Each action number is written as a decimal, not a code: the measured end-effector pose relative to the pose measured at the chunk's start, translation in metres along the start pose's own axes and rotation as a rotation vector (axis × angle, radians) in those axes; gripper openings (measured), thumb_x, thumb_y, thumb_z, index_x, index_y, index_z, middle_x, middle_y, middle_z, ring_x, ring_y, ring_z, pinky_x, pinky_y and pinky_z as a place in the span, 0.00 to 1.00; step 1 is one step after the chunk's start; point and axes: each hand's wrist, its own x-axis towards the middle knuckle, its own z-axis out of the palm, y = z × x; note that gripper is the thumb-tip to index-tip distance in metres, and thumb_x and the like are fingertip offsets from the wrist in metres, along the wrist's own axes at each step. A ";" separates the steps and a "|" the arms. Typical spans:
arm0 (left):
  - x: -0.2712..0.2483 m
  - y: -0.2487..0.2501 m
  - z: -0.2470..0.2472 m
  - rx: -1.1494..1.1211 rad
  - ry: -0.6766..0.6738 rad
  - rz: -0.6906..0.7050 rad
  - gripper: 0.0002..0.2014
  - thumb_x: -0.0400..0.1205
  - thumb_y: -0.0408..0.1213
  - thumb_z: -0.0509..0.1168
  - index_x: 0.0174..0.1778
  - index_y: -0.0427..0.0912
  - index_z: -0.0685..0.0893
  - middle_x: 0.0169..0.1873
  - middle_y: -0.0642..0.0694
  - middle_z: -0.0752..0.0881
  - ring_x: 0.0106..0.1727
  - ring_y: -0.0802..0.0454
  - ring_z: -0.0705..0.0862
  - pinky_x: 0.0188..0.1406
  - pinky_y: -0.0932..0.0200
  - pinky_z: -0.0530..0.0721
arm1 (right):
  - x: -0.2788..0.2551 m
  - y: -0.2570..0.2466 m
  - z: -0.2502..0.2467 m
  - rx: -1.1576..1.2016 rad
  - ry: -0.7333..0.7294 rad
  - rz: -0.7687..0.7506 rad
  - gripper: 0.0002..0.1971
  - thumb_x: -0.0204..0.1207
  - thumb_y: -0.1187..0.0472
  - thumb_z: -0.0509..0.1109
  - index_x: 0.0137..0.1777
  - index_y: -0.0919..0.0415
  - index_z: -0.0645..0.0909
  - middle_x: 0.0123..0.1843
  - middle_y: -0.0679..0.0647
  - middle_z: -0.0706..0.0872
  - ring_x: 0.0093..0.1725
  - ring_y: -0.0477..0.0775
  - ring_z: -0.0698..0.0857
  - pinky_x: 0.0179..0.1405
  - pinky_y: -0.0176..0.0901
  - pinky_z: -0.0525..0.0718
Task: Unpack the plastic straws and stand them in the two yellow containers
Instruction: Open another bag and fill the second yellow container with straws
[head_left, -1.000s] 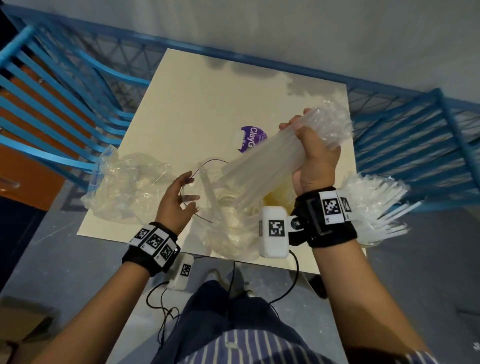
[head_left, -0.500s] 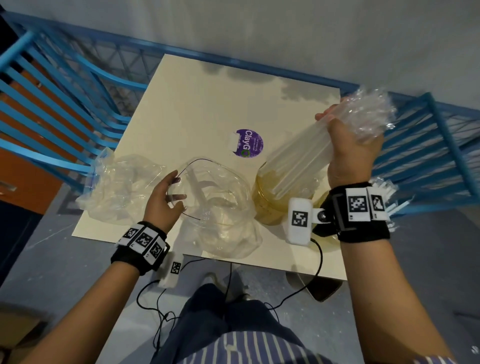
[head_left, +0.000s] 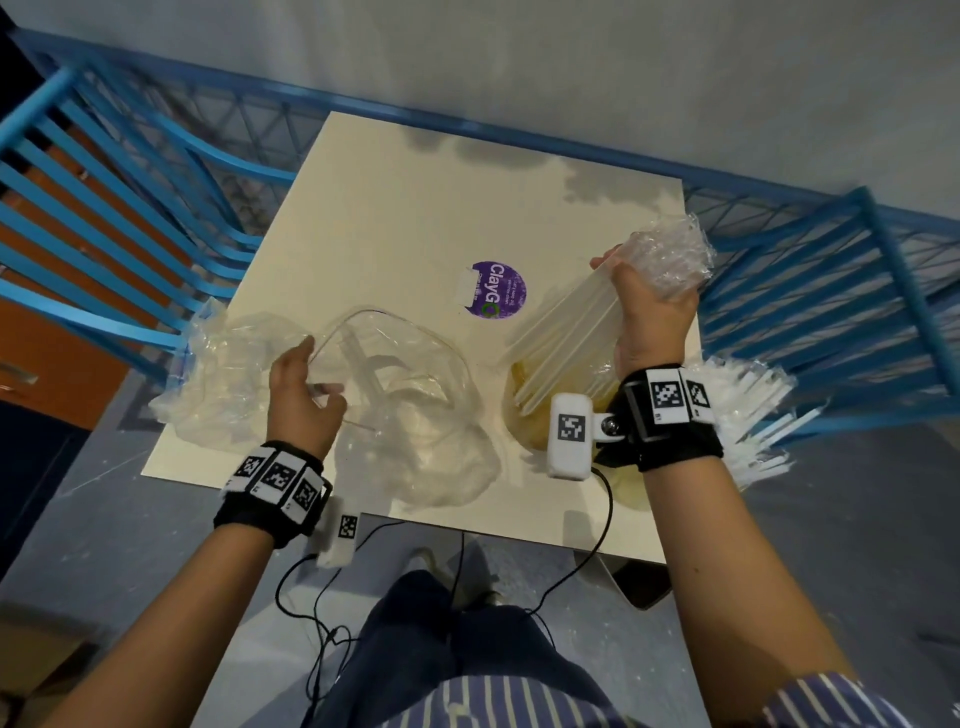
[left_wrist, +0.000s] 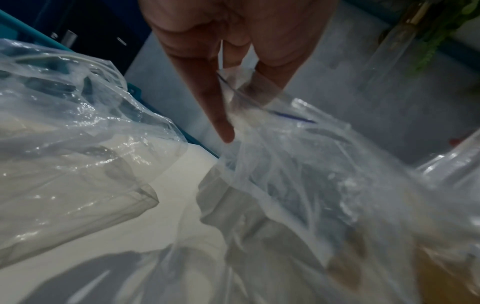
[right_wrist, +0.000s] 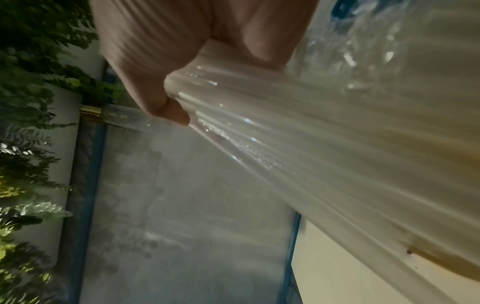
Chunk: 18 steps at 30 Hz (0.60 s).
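Head view. Right hand (head_left: 649, 317) wrapped around a bundle of clear straws (head_left: 561, 338), fingers curled about its upper part, where crumpled film (head_left: 670, 260) bunches beyond the fist. The bundle slants down and to the left, its lower ends inside a yellow container (head_left: 524, 415) on the cream table (head_left: 395, 208) — how deep they sit cannot be told, the wrist camera covers the container's near side. A fan of more straws (head_left: 753, 415) sticks out behind the right wrist, at the table's right edge; whatever holds them is hidden. Left hand (head_left: 301, 395) at the near rim of an opened clear bag (head_left: 415, 415) lying mid-table, fingers loosely bent. A second crumpled clear bag (head_left: 218, 379) lies at the table's left edge. Purple round sticker (head_left: 496, 288) between the open bag and the straws. Blue railing (head_left: 130, 208) around the table.

Left wrist view. The left hand's thumb and fingers (left_wrist: 221, 115) pinch the open bag's edge (left_wrist: 259, 102), the film draping down toward the table. The other bag (left_wrist: 64, 133) lies to the left. Blurred in the lower right.

Right wrist view. The fingers (right_wrist: 161, 86) close tight on the straws (right_wrist: 285, 144), which run off to the lower right — a yellow patch (right_wrist: 446, 265) shows at the far end. Heavy blur; foliage (right_wrist: 28, 82) along the left.
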 end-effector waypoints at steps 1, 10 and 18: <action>0.003 0.001 -0.001 0.018 0.010 0.005 0.32 0.78 0.20 0.63 0.78 0.41 0.63 0.76 0.39 0.61 0.43 0.56 0.81 0.60 0.55 0.78 | -0.001 -0.001 0.000 0.003 -0.004 0.000 0.26 0.54 0.67 0.80 0.53 0.57 0.78 0.54 0.65 0.87 0.56 0.66 0.86 0.62 0.68 0.82; 0.014 0.062 0.023 0.157 -0.039 0.347 0.29 0.76 0.46 0.68 0.71 0.40 0.73 0.72 0.38 0.71 0.72 0.42 0.71 0.73 0.48 0.69 | -0.004 -0.003 -0.006 -0.054 -0.029 -0.008 0.23 0.57 0.67 0.77 0.55 0.62 0.80 0.54 0.67 0.87 0.55 0.66 0.86 0.62 0.66 0.83; -0.033 0.143 0.133 0.136 -0.512 0.365 0.34 0.67 0.50 0.77 0.65 0.49 0.70 0.55 0.51 0.74 0.36 0.61 0.75 0.39 0.63 0.73 | 0.000 -0.007 -0.014 -0.073 -0.005 -0.003 0.21 0.60 0.66 0.76 0.54 0.55 0.78 0.55 0.60 0.87 0.57 0.61 0.86 0.63 0.57 0.84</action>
